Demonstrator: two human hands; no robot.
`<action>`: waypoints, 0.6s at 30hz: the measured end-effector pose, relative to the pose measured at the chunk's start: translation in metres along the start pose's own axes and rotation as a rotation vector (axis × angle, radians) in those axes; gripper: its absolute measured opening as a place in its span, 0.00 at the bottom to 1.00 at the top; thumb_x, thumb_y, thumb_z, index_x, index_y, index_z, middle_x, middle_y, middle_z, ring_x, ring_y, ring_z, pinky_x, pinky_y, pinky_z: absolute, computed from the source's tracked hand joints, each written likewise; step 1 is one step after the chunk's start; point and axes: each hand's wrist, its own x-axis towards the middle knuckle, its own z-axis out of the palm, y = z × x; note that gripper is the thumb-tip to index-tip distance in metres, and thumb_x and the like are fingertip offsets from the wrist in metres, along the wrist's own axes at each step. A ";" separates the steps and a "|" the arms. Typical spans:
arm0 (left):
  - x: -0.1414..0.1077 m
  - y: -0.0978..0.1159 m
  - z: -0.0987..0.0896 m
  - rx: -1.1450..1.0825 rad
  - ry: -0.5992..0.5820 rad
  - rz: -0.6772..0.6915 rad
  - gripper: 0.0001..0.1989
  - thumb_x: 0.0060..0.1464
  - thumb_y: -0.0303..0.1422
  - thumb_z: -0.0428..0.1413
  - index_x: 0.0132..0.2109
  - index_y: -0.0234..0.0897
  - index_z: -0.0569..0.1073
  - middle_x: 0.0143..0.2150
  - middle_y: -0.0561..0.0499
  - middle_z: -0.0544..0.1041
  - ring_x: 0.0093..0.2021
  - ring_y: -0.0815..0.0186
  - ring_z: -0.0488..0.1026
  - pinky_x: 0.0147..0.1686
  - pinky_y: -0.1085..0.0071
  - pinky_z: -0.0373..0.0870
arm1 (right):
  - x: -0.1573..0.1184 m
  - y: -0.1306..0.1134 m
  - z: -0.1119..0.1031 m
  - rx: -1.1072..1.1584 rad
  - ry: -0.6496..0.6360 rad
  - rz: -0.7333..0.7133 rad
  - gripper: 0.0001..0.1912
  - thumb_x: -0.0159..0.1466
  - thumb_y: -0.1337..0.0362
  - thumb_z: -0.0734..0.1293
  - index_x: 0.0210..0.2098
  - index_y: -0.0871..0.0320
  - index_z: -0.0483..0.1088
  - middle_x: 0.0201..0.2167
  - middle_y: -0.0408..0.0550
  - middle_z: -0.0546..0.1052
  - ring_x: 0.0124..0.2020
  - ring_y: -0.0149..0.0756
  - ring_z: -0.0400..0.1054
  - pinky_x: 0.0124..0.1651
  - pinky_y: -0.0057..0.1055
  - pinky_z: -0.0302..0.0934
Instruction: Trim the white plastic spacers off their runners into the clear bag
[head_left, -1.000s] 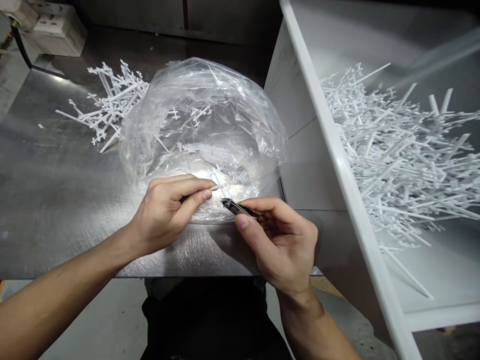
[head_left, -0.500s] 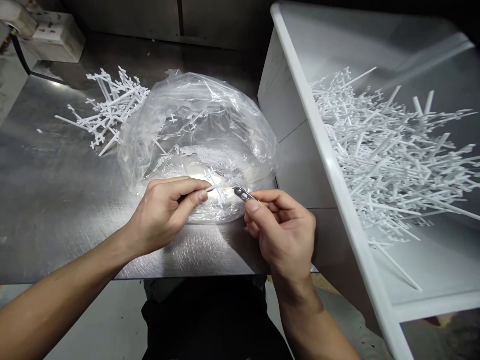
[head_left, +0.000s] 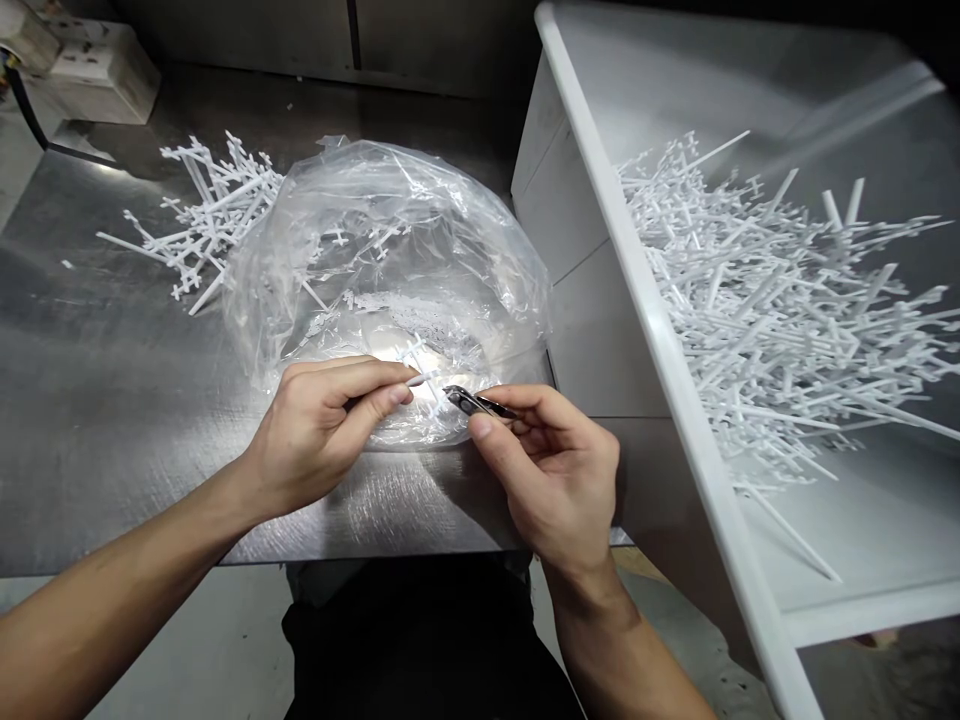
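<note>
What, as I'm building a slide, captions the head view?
Left hand holds a white sprue, right hand nail clippers, over a clear plastic bag.

Fingertips of the left hand (head_left: 319,425) cover one end of the sprue (head_left: 433,392), and the right hand (head_left: 559,475) hides part of the clipper (head_left: 460,401); whether its tip touches the sprue is too small to tell. Bits (head_left: 442,325) inside the bag (head_left: 517,255) are too tiny to make out singly, and its film blurs the edge of the pile (head_left: 214,210). The right edge cuts off the box (head_left: 664,345), the left edge the plug (head_left: 26,40) and tabletop (head_left: 75,400).
</note>
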 end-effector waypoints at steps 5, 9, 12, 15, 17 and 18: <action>0.001 0.002 0.000 -0.008 0.008 0.017 0.08 0.68 0.28 0.62 0.47 0.40 0.87 0.44 0.52 0.89 0.42 0.66 0.87 0.47 0.75 0.84 | 0.001 -0.001 -0.001 0.005 -0.005 0.001 0.05 0.60 0.66 0.77 0.37 0.56 0.81 0.24 0.41 0.80 0.22 0.28 0.70 0.25 0.25 0.68; 0.001 0.003 0.000 -0.017 0.014 0.022 0.07 0.68 0.28 0.62 0.47 0.39 0.87 0.44 0.51 0.89 0.42 0.67 0.87 0.47 0.76 0.83 | 0.001 -0.001 -0.001 0.001 -0.013 0.001 0.06 0.60 0.66 0.77 0.37 0.56 0.81 0.25 0.41 0.81 0.22 0.29 0.71 0.25 0.26 0.68; 0.001 0.002 -0.001 -0.018 0.007 0.023 0.08 0.68 0.28 0.62 0.47 0.39 0.87 0.43 0.52 0.89 0.40 0.66 0.86 0.45 0.74 0.84 | -0.001 0.002 0.000 0.017 -0.022 -0.004 0.05 0.62 0.67 0.77 0.38 0.56 0.81 0.27 0.42 0.82 0.22 0.29 0.71 0.26 0.27 0.68; 0.001 0.002 -0.001 -0.015 -0.005 0.029 0.09 0.68 0.28 0.61 0.48 0.39 0.87 0.42 0.52 0.89 0.38 0.67 0.86 0.42 0.75 0.83 | -0.002 0.004 -0.001 0.052 -0.048 -0.004 0.04 0.64 0.67 0.77 0.39 0.57 0.81 0.26 0.41 0.81 0.21 0.28 0.69 0.26 0.27 0.66; 0.001 0.002 -0.001 -0.010 -0.005 0.029 0.09 0.69 0.28 0.61 0.48 0.38 0.87 0.42 0.52 0.89 0.38 0.68 0.86 0.40 0.76 0.82 | -0.001 0.005 0.000 0.090 -0.061 0.014 0.03 0.65 0.66 0.77 0.39 0.57 0.81 0.23 0.39 0.78 0.20 0.26 0.65 0.24 0.26 0.63; 0.001 0.002 0.000 -0.003 -0.004 0.026 0.09 0.69 0.29 0.61 0.48 0.37 0.87 0.42 0.51 0.89 0.37 0.68 0.85 0.40 0.77 0.81 | 0.000 0.005 0.000 0.113 -0.066 0.034 0.03 0.66 0.65 0.77 0.38 0.58 0.81 0.22 0.39 0.77 0.19 0.26 0.64 0.24 0.26 0.62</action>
